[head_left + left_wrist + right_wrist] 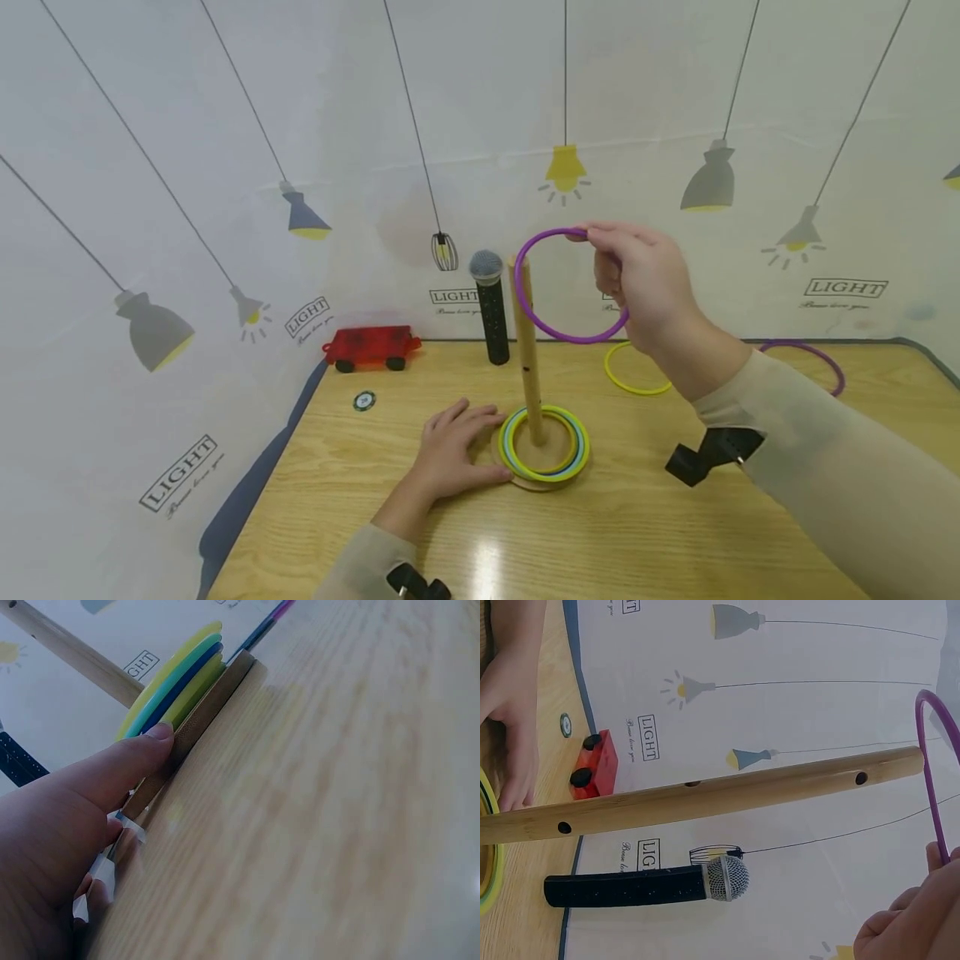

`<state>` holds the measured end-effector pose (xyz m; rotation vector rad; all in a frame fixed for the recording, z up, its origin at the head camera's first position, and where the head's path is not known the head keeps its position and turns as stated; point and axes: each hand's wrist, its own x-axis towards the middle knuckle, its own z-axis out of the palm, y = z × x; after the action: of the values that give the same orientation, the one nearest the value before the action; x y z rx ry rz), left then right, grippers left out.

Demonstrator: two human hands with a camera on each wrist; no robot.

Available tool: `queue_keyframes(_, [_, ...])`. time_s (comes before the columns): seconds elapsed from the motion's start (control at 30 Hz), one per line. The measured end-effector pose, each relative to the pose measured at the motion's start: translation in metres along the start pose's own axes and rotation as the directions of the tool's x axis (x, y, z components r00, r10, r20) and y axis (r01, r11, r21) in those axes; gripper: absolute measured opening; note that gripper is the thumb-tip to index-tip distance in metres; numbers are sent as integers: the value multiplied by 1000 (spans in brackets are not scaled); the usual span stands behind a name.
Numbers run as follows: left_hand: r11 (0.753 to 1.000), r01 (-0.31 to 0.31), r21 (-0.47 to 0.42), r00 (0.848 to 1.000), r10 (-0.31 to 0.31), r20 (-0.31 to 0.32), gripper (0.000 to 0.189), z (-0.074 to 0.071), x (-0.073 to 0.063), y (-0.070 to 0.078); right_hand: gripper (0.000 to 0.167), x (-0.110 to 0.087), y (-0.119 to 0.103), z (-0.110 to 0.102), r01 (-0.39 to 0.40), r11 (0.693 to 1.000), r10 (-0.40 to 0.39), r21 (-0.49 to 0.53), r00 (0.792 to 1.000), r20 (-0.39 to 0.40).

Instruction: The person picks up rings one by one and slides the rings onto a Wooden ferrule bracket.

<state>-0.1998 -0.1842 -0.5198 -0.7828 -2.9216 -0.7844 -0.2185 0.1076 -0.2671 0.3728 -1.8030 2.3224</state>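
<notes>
My right hand (651,283) pinches a thin purple ring (577,340) between thumb and fingers, raised beside the top of an upright wooden post (527,354). In the right wrist view the ring (930,776) appears right at the post's end; whether it touches cannot be told. Stacked yellow, light-blue and dark-blue rings (157,696) lie round the post's foot on a round wooden base (196,720). With fingers spread on the table, my left hand (453,450) rests against the base's left side. Its thumb (146,750) touches the edge of the base and lowest ring.
Behind the post a black microphone (492,321) stands upright. At the back left are a red toy wagon (371,347) and a round chip (364,401). A yellow ring (637,391) and another purple ring (831,362) lie at the back right, before the lamp-patterned wall (480,100).
</notes>
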Motion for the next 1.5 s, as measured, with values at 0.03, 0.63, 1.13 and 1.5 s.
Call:
queue_keyframes(0.03, [1000, -2, 1, 1000, 2, -2, 81, 1, 0, 0, 30, 1, 0, 2, -2, 1000, 2, -12, 1000, 1])
queue_keyframes(0.63, [1000, 3, -13, 1000, -3, -1, 81, -1, -1, 2, 31, -9, 14, 22, -78, 975, 94, -207, 993, 71])
queue_keyframes(1.13, [1000, -6, 0, 1000, 6, -7, 82, -1, 1, 1, 32, -21, 53, 13, -181, 952, 204, -246, 976, 71])
queue_keyframes(1.5, [1000, -1, 18, 1000, 1, -10, 81, -1, 1, 3, 31, -34, 81, 2, -214, 939, 243, -270, 967, 79])
